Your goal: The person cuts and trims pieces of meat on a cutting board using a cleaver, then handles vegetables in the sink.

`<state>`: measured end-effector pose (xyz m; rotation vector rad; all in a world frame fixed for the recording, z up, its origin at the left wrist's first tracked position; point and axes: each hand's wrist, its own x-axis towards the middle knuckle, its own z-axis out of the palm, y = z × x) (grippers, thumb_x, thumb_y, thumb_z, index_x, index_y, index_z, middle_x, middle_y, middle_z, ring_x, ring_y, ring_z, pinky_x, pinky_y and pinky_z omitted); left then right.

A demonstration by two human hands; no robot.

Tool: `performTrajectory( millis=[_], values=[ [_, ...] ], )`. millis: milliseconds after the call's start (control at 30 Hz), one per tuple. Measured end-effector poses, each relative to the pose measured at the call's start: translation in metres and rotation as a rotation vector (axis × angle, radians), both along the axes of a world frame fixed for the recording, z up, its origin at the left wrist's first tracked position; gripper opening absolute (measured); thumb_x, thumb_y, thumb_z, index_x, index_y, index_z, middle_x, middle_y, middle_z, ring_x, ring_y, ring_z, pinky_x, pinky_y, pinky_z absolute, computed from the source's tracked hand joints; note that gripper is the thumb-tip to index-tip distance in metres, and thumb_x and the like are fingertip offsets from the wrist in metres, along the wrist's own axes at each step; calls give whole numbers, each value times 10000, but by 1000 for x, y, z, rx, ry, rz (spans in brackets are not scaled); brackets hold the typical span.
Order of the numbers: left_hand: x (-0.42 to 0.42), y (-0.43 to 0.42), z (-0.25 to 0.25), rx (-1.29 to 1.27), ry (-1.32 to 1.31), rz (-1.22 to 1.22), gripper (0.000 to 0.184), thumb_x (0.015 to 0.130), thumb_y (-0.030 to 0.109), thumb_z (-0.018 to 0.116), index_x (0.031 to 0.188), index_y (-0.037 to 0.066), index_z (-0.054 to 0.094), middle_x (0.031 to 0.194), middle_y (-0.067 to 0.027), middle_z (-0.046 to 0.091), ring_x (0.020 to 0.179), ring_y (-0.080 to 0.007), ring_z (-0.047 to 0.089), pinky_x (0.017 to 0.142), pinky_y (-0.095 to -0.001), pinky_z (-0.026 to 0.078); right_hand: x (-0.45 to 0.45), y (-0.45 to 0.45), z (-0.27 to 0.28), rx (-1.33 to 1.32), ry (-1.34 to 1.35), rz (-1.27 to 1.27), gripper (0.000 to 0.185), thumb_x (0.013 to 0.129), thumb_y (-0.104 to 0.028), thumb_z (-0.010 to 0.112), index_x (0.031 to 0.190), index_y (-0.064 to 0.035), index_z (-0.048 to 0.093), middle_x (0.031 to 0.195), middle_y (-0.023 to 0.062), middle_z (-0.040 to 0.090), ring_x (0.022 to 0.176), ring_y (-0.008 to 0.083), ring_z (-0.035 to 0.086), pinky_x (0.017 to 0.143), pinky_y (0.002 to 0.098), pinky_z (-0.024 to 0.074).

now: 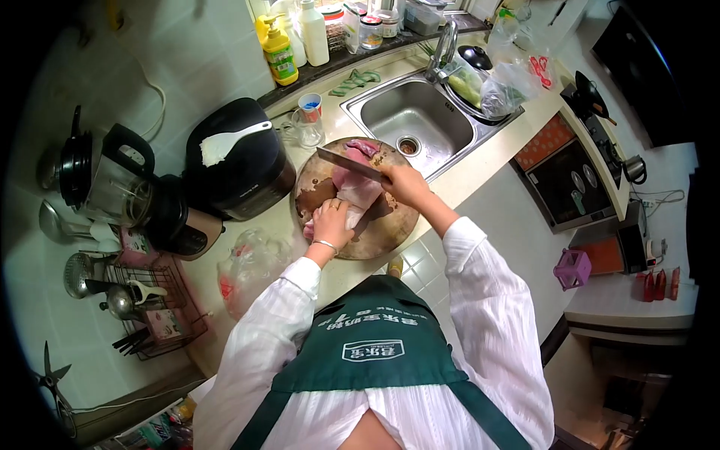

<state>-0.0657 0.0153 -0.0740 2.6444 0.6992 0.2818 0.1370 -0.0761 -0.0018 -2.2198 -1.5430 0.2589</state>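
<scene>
A slab of raw meat [360, 189] lies across the round wooden cutting board [394, 225] on the counter. My left hand [332, 223], with a ring and a bracelet, presses on the near end of the meat, its fingers resting over it. In my right hand [403, 185] is the handle of a cleaver [349, 163], whose blade lies across the meat towards its far end. Beyond the blade a darker pink piece [365, 147] shows at the board's far edge.
Behind the board is a steel sink [416, 124]. A black cooker [251, 172] with a white rice paddle [232, 141] stands left, near a glass mug [308, 129]. A crumpled plastic bag [255, 270] lies left of the board. Bagged vegetables [466, 84] sit beyond the sink.
</scene>
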Motion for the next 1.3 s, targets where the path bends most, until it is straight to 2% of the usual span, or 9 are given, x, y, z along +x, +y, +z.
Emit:
performTrajectory(
  millis=[333, 433, 500, 600, 800, 867, 1133, 1200, 1300],
  values=[
    [-7, 6, 25, 39, 173, -121, 453, 660, 207, 699, 1100, 135, 622, 1088, -53, 550, 1147, -246, 467, 987, -552, 331, 11, 1, -18, 2, 178, -142, 218, 810, -191, 584, 995, -84, 623, 821, 167, 650, 782, 366, 616, 698, 434, 485],
    [-3, -2, 25, 156, 276, -143, 474, 706, 259, 692, 1154, 132, 605, 1150, -83, 533, 1180, -274, 435, 996, -534, 320, 9, 5, -24, 109, 240, -169, 207, 812, -194, 580, 967, -61, 609, 817, 181, 643, 779, 369, 618, 686, 432, 481],
    [-4, -6, 21, 118, 150, -101, 470, 726, 307, 702, 1138, 105, 599, 1140, -105, 530, 1164, -292, 436, 997, -535, 311, 9, 1, -21, 130, 264, -165, 207, 812, -195, 579, 968, -62, 610, 811, 179, 644, 776, 363, 621, 681, 431, 480],
    [-3, -15, 10, 188, 1, -23, 467, 731, 331, 708, 1106, 78, 592, 1126, -128, 529, 1135, -307, 446, 981, -517, 327, 14, -19, -16, -67, 194, -102, 201, 812, -189, 576, 982, -90, 619, 794, 162, 647, 765, 357, 619, 672, 434, 477],
    [22, -37, 3, 131, -159, 28, 566, 672, 206, 753, 1160, 67, 503, 1157, -127, 478, 1078, -307, 473, 943, -406, 377, 12, -49, -2, -1, 71, -33, 285, 812, -181, 572, 1088, -205, 638, 757, 155, 636, 695, 363, 604, 629, 448, 476],
    [28, -35, 2, 285, -127, 140, 568, 659, 198, 754, 1147, 61, 497, 1137, -132, 480, 1062, -305, 481, 924, -409, 392, 13, -55, 3, -5, 82, -43, 335, 813, -184, 573, 1142, -226, 624, 750, 167, 630, 681, 367, 602, 616, 451, 475],
    [36, -6, 3, 180, 143, 215, 599, 615, 219, 772, 1116, 77, 475, 1054, -131, 518, 1006, -285, 530, 893, -392, 411, 24, -73, -8, -103, 144, -154, 356, 806, -179, 546, 1153, -214, 620, 797, 170, 648, 731, 361, 619, 661, 451, 492],
    [47, 0, -1, 241, 266, 274, 564, 628, 210, 764, 1100, 93, 478, 1011, -106, 546, 986, -282, 548, 886, -397, 411, 27, -76, -15, -52, 149, -158, 331, 812, -173, 566, 1138, -163, 625, 751, 170, 638, 677, 354, 608, 616, 430, 476],
    [42, 14, 1, 147, 116, 266, 485, 659, 200, 738, 1070, 114, 497, 934, -115, 600, 902, -298, 604, 815, -419, 453, 28, -80, -19, -11, 187, -190, 302, 824, -175, 569, 1116, -142, 634, 749, 168, 643, 666, 336, 616, 616, 411, 477]
  ],
)
